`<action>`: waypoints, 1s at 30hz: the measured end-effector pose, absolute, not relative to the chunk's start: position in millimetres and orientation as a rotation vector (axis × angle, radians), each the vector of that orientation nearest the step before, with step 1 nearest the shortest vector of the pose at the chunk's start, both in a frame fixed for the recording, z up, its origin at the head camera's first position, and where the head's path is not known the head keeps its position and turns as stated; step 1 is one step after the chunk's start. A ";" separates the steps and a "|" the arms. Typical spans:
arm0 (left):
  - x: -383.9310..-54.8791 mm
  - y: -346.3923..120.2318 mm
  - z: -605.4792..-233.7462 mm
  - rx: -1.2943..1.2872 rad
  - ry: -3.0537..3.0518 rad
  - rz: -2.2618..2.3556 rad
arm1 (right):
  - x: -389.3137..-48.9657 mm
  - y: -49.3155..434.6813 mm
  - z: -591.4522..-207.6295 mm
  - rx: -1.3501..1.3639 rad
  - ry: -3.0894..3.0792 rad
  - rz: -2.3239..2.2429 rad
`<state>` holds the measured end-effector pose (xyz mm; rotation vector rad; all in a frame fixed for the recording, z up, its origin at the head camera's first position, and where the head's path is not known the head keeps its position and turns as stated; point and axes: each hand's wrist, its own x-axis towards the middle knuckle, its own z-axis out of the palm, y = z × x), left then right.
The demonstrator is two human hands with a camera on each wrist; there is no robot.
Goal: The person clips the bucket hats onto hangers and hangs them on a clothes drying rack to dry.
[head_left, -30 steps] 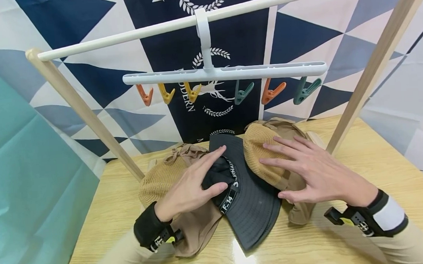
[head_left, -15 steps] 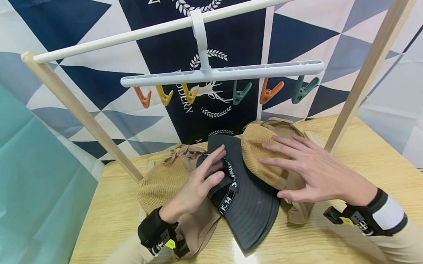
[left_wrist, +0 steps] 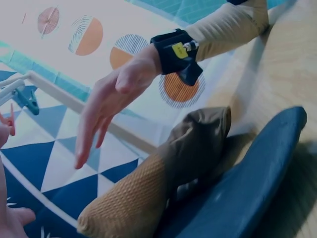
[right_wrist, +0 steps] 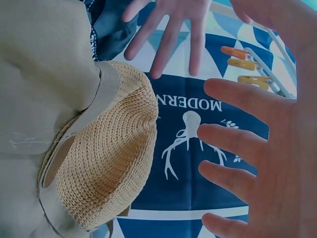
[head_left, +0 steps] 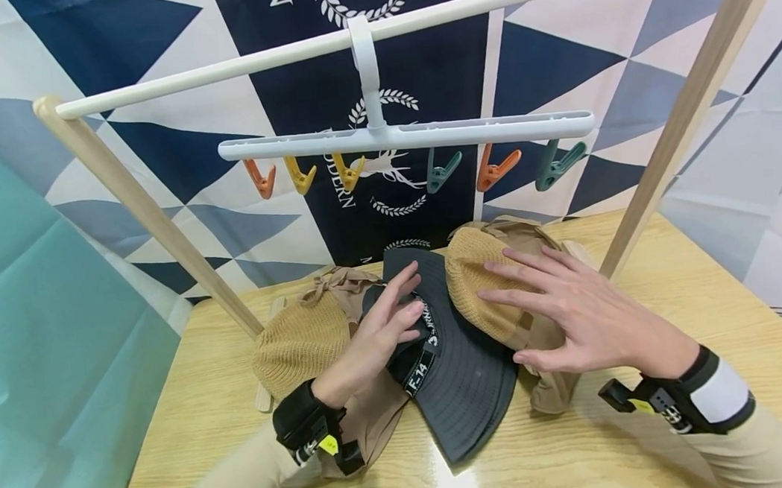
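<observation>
Three hats lie in a row on the wooden table. A black bucket hat with a lettered band is in the middle, its brim toward the front. To its left is a tan knit hat with a brown fabric brim and bow; a similar tan knit hat lies to its right. My left hand hovers over the black hat's crown, fingers spread and slightly bent, holding nothing. Over the right knit hat my right hand is spread with straight fingers; the right wrist view shows a gap between its fingers and the knit crown.
Above the hats a white hanger hangs from a white rail on wooden posts. Several clips, such as an orange clip and a green clip, dangle from it. A patterned cloth stands behind; teal cloth is at left.
My left hand has shifted slightly right, its wrist turning so the palm faces more to the right. The right hand stays nearly still. The hats have not moved.
</observation>
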<state>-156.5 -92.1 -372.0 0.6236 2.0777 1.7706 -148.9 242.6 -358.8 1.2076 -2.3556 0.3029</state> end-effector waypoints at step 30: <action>-183.9 -28.8 -382.1 0.234 1.775 1.938 | -146.3 243.6 -357.7 1.201 -2.389 0.304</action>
